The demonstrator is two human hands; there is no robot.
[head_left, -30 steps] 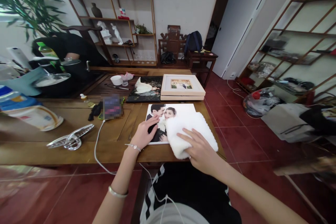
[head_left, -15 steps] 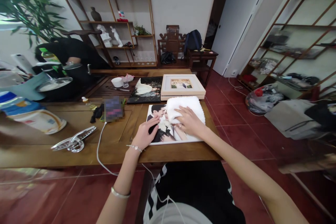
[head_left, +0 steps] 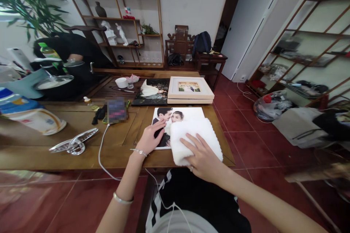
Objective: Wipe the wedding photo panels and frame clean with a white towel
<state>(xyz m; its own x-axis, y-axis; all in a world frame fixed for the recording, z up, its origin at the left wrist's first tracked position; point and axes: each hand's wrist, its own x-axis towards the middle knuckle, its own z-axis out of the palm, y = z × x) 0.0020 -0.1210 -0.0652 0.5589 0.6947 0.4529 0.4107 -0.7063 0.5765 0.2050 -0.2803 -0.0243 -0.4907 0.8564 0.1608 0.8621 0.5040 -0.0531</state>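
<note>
A wedding photo print lies flat on the wooden table near its front edge. My left hand rests on the print's lower left part, fingers stretched flat, holding nothing. My right hand presses a folded white towel onto the print's near right part, fingers spread on top of the cloth. The towel hides the lower right of the picture.
Behind the print lie a dark photo panel and a cream framed picture. A phone with a white cable, a metal clip tool and a packet are at left. Another person in black is at far left.
My right hand slid the towel to the far part of the print and then back toward me, to the near right corner. My left hand has stayed on the print.
</note>
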